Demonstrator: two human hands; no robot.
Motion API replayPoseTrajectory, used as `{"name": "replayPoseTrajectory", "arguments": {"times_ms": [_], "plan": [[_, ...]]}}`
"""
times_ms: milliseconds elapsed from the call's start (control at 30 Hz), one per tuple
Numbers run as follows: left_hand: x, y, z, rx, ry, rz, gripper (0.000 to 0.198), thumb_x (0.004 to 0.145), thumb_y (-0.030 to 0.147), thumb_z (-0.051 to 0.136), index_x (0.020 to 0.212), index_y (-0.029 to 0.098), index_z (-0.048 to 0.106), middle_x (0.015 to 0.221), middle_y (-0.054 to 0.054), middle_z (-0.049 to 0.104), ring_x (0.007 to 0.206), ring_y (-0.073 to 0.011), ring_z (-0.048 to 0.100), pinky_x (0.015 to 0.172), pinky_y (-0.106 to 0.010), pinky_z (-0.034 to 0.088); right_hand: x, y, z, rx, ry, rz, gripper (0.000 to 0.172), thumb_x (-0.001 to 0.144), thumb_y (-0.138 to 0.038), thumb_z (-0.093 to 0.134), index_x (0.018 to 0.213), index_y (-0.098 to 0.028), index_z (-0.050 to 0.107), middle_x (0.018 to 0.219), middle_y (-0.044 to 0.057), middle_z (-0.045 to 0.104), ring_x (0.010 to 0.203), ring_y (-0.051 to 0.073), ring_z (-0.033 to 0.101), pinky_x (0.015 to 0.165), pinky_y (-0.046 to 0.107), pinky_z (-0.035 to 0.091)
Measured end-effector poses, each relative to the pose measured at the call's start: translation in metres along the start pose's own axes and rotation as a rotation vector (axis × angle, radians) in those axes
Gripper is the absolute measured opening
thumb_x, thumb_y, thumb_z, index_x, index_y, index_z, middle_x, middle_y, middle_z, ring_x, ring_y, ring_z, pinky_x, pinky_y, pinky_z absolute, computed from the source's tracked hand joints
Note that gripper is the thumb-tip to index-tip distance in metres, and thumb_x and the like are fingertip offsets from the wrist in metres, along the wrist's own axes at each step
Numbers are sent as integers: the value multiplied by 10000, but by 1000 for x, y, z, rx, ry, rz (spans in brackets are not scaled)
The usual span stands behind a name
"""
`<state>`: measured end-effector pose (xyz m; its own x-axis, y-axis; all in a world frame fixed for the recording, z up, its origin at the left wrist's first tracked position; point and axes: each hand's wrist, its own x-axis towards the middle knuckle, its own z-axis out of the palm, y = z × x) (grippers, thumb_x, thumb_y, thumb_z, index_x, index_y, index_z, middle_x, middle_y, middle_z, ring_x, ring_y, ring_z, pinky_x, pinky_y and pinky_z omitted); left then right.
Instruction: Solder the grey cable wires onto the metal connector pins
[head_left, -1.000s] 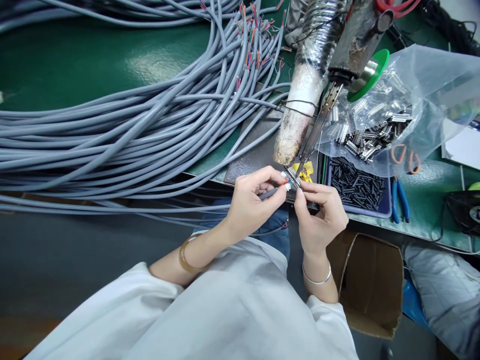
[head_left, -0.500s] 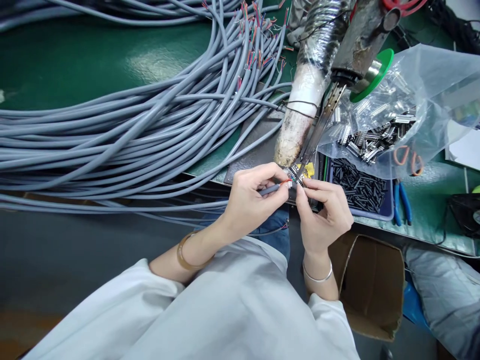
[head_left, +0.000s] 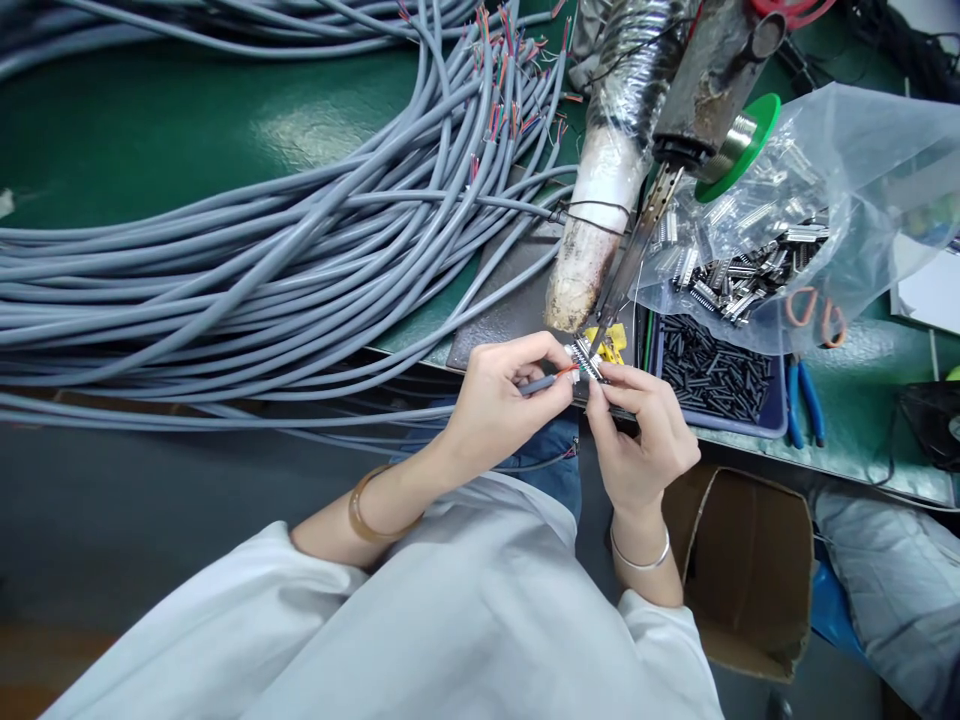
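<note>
Joining of wires and connector at the iron, seen from above. The left hand (head_left: pixel 504 395) pinches the stripped end of a grey cable (head_left: pixel 537 384), whose fine coloured wires meet a small multi-pin connector (head_left: pixel 585 358). The right hand (head_left: pixel 646 425) grips the connector's lower right end between thumb and fingertips. The connector lies slantwise between the two hands, under the tip of a soldering iron (head_left: pixel 628 265); whether tip and pins touch cannot be told.

Compared with the frame half a second earlier, the hands and connector sit slightly lower relative to the iron, and more of the yellow piece (head_left: pixel 616 343) behind the connector shows. The pin row, blurred in that frame, is now more distinct. Both grips are unchanged. The whole scene is displaced slightly leftward in the view, while the surrounding objects hold their arrangement: the cable bundle (head_left: pixel 300 250) at left on the green tabletop (head_left: pixel 217 130), the tray (head_left: pixel 772 412) of black sleeves (head_left: pixel 712 372) at right, the clear bag (head_left: pixel 862 200) of loose connectors (head_left: pixel 742 285) partly above it, and the blue-handled pliers (head_left: pixel 802 400) beside the tray.
</note>
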<state>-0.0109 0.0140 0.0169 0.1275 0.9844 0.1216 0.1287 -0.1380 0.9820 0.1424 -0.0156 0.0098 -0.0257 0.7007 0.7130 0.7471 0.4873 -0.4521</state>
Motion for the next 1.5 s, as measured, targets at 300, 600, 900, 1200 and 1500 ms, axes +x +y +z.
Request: {"name": "replayPoseTrajectory", "arguments": {"times_ms": [300,600,900,1200,1500], "plan": [[-9,8,-19,-205,-234,-152,244,762,114,666,1001,146,702,777,-15,701,548,-60,536,499,-151,450,-7,-8,-11,72,-85,205,96,882,-149,715,860,-226,660,910,3,785,829,147,771,724,249,637],[-18,10,-15,-482,-367,-298,273,748,88,697,1015,136,728,745,0,683,522,-49,545,476,-140,468,-3,-23,-38,-132,-136,72,262,913,-190,702,1161,-271,723,814,-26,766,515,68,607,514,209,461],[-19,-5,-15,-512,-356,-264,162,825,209,742,929,154,630,723,6,635,513,-63,558,469,-157,447,-16,-14,-38,-133,-289,-208,305,901,-155,719,1194,-239,697,601,-68,569,507,73,431,550,260,361],[-22,-7,-17,-536,-357,-221,140,849,215,740,910,140,638,870,-38,711,602,-57,605,569,-153,511,-25,-9,-37,53,102,-152,400,921,-112,615,1298,-244,630,715,-37,682,469,89,542,438,247,423],[-19,-5,-17,-498,-318,-266,206,815,296,776,869,134,660,652,9,633,512,-64,553,463,-154,427,-12,-13,-31,-77,38,-68,224,844,-75,749,982,-237,678,977,11,803,866,168,786,793,295,654]]}}
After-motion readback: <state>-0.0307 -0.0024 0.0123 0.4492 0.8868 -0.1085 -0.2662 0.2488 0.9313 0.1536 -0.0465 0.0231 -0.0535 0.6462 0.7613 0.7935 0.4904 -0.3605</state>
